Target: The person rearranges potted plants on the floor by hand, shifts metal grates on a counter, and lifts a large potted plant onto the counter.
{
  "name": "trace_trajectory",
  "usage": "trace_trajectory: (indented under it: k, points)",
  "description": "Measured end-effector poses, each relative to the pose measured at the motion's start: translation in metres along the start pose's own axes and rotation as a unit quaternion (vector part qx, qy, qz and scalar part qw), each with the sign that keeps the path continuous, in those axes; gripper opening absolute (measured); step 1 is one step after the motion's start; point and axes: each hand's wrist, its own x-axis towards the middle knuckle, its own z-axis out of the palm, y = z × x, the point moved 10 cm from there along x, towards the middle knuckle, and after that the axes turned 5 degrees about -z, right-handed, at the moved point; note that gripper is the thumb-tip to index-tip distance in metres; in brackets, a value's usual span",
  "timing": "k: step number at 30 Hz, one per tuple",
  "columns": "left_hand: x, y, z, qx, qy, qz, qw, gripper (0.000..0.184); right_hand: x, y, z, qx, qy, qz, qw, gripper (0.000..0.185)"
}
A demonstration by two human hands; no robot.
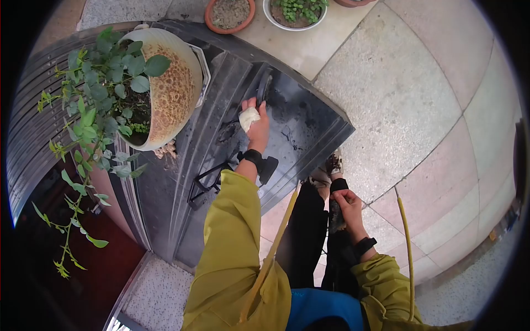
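My left hand [257, 126] reaches over a dark grey metal panel [298, 107] with smudges on its surface. Its fingers are closed around a crumpled white wad [249, 118], cloth or paper. Just beyond the fingertips is a dark curved handle [265, 86] on the panel; whether they touch it I cannot tell. Down by my leg, my right hand [351, 208] has its thumb and fingers pressed together at the black trouser leg [338, 243], below a black cuff [338, 185]. What lies between those fingers, if anything, is hidden.
A large speckled pot [175, 83] with a trailing leafy plant [91, 118] stands left of the panel. An orange pot [231, 15] and a white pot [295, 16] sit at the top. A black frame-like bracket [207, 185] lies near my left sleeve. Pale floor tiles [395, 94] extend rightward.
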Motion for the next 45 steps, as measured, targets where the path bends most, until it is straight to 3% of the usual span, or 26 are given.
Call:
trace_trajectory:
  k: [1, 5, 9, 11, 13, 14, 17, 20, 27, 30, 36, 37, 41, 45]
  points:
    - [-0.007, 0.017, 0.0, 0.015, 0.006, 0.079, 0.997, 0.023, -0.001, -0.001, 0.0, -0.001, 0.0, 0.001, 1.0, 0.013]
    - [-0.032, 0.017, 0.014, -0.018, -0.088, 0.051, 0.995, 0.021, -0.004, -0.001, -0.001, -0.009, 0.003, 0.012, 1.0, 0.012]
    - [-0.021, -0.02, -0.004, 0.02, -0.018, -0.033, 0.999, 0.024, -0.001, -0.001, 0.003, -0.004, 0.001, 0.006, 1.0, 0.012]
    - [-0.013, -0.06, 0.0, -0.029, 0.027, -0.069, 0.997, 0.03, 0.001, 0.003, 0.003, -0.007, -0.002, 0.007, 1.0, 0.012]
    - [-0.002, -0.079, -0.013, 0.055, 0.062, -0.114, 0.99, 0.035, 0.001, 0.01, 0.004, 0.011, 0.0, 0.026, 1.0, 0.013]
    - [0.0, -0.1, -0.007, 0.04, 0.013, -0.193, 0.98, 0.037, 0.002, 0.012, 0.006, 0.011, -0.004, 0.026, 1.0, 0.013]
    - [-0.001, -0.132, 0.007, -0.029, 0.04, -0.221, 0.974, 0.037, 0.001, 0.008, 0.006, -0.032, -0.001, 0.006, 0.999, 0.013]
    - [-0.004, -0.11, -0.009, -0.041, 0.103, -0.218, 0.97, 0.036, -0.003, 0.003, 0.007, -0.02, -0.007, 0.009, 1.0, 0.013]
    - [-0.007, -0.1, -0.013, -0.08, 0.096, -0.265, 0.956, 0.036, -0.006, -0.003, 0.007, -0.007, -0.003, 0.006, 1.0, 0.013]
    - [-0.013, -0.112, -0.019, 0.013, 0.121, -0.275, 0.954, 0.037, -0.01, -0.007, 0.007, 0.003, -0.006, -0.001, 1.0, 0.012]
    - [-0.047, -0.102, -0.033, -0.1, 0.099, -0.253, 0.957, 0.037, -0.034, -0.04, 0.016, 0.014, -0.013, -0.02, 1.0, 0.01]
    - [-0.053, -0.087, -0.046, -0.067, 0.095, -0.211, 0.971, 0.031, -0.037, -0.047, 0.018, 0.007, -0.016, -0.035, 0.999, 0.01]
    - [-0.112, -0.029, -0.086, -0.146, -0.028, -0.274, 0.95, 0.023, -0.067, -0.081, 0.031, 0.006, -0.044, -0.076, 0.996, 0.01]
    - [-0.187, 0.057, -0.109, -0.37, -0.236, -0.282, 0.853, 0.024, -0.101, -0.118, 0.054, 0.002, -0.058, -0.063, 0.996, 0.012]
